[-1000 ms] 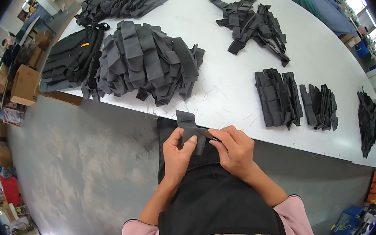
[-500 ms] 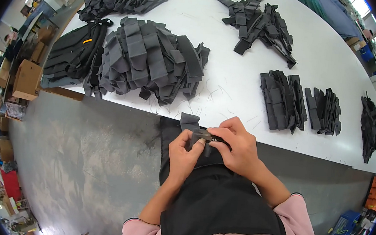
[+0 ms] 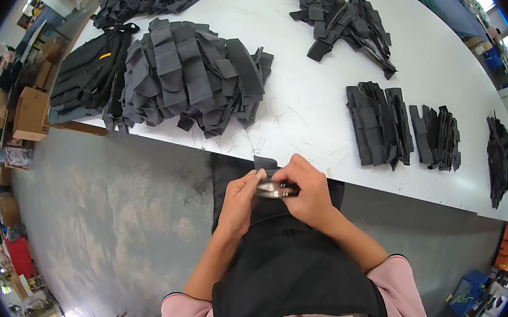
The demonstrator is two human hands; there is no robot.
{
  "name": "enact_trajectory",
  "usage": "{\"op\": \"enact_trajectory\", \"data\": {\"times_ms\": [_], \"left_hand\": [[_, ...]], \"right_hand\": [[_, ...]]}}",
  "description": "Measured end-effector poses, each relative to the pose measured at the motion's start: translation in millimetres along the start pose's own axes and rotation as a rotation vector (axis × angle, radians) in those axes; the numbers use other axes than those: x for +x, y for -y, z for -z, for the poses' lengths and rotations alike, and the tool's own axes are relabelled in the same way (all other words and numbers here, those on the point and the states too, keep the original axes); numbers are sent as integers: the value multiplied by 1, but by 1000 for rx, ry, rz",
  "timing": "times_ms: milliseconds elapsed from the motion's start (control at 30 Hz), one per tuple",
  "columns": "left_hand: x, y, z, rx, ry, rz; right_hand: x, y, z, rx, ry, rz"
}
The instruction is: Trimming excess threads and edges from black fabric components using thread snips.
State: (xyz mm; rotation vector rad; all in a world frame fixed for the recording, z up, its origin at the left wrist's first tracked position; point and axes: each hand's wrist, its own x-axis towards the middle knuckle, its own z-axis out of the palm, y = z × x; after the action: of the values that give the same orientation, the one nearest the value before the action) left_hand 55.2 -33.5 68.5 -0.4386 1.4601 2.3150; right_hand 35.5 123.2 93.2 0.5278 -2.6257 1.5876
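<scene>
Just off the near edge of the white table (image 3: 307, 115), both my hands meet in front of my black apron (image 3: 304, 273). My left hand (image 3: 239, 201) is closed in a pinch on a dark grey fabric piece (image 3: 266, 163), whose end sticks up beyond the fingers. Most of that piece is hidden by the hands. My right hand (image 3: 310, 194) is wrapped round a pair of thread snips (image 3: 271, 189). Their metal blades point left, at my left fingertips beside the fabric, and are slightly blurred.
A large heap of grey fabric pieces (image 3: 189, 73) lies at the left, next to a black backpack (image 3: 87, 75). More dark pieces (image 3: 353, 21) are piled at the far middle. Two stacks (image 3: 378, 126) (image 3: 438, 138) sit at the right. Cut threads are scattered over the table.
The snips have swung lower and tilted, with the blades now beside my left thumb. Less of the fabric piece shows above my left hand. The whole view has shifted slightly.
</scene>
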Motion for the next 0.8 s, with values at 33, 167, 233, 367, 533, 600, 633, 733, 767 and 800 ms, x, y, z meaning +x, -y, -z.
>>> {"op": "enact_trajectory", "data": {"times_ms": [33,167,233,367,533,600,633,733,767,800], "left_hand": [[-4,-4,-4,-145,53,36],[-7,0,1,-103,129,132],[1,4,-3,-31,6,183],[4,6,2,-66,-163,69],[5,0,-2,-38,-219,-36],[4,-3,-4,-31,-245,-70],[2,-6,-3,-78,-208,-35],[1,-3,1,-179,-156,23],[0,-2,2,-236,-140,48],[0,-1,2,-234,-139,46]], "right_hand": [[5,-5,-2,107,-72,-2],[19,-17,-9,777,107,-509],[19,-26,-15,842,104,-593],[-6,-31,-14,616,-54,-448],[-30,-8,15,170,26,-239],[-34,-8,20,114,47,-221],[-35,-9,20,103,34,-165],[-35,-9,17,142,40,-101],[-35,-9,15,189,58,-94],[-34,-9,14,190,57,-91]]}}
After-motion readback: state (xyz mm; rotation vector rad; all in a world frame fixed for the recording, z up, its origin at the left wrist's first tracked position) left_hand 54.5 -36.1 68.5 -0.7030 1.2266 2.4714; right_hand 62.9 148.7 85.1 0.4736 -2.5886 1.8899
